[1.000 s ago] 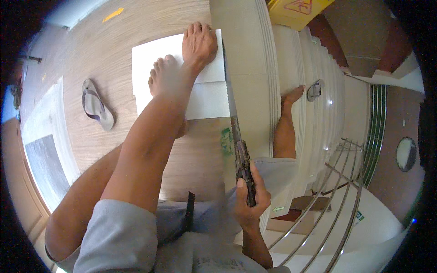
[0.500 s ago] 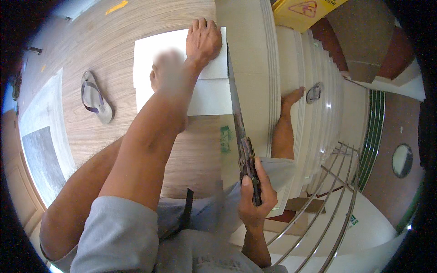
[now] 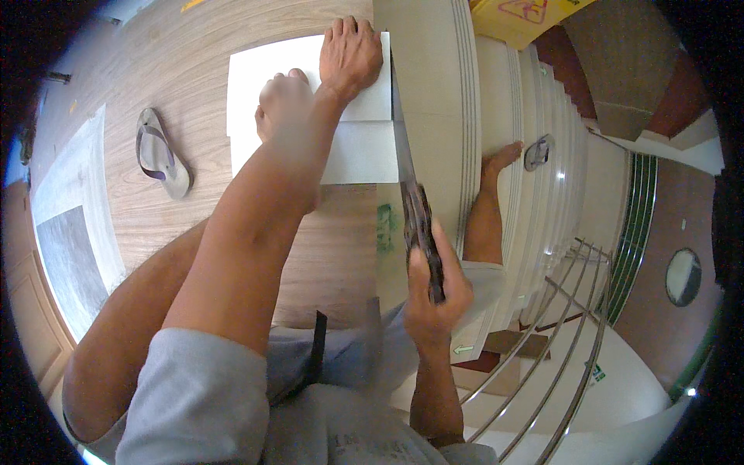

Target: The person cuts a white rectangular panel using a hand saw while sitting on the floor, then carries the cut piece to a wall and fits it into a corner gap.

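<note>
A white board (image 3: 360, 159) lies on the wood-look floor, with a seam or layered edge crossing it. My left hand (image 3: 351, 58) presses down near its far right corner, fingers bent over the far edge. My left foot (image 3: 280, 108), partly blurred, stands on the board beside that hand. Along the board's right side runs the blade of a hand saw (image 3: 422, 225), angled away from me. The saw's dark, mottled handle sits in my right hand (image 3: 436, 287), thumb and fingers wrapped around it. The blade's far end narrows beside the board and is hard to make out.
A grey flip-flop (image 3: 163, 155) lies on the floor to the left. Steps drop away on the right, where my right foot (image 3: 504, 159) rests near another flip-flop (image 3: 539, 153). A metal railing (image 3: 570, 372) stands lower right, a yellow floor sign (image 3: 523, 23) at the top.
My right hand has pushed the saw forward, away from me, along the board's right edge. My left hand and foot keep their places on the board; the whole view has shifted slightly.
</note>
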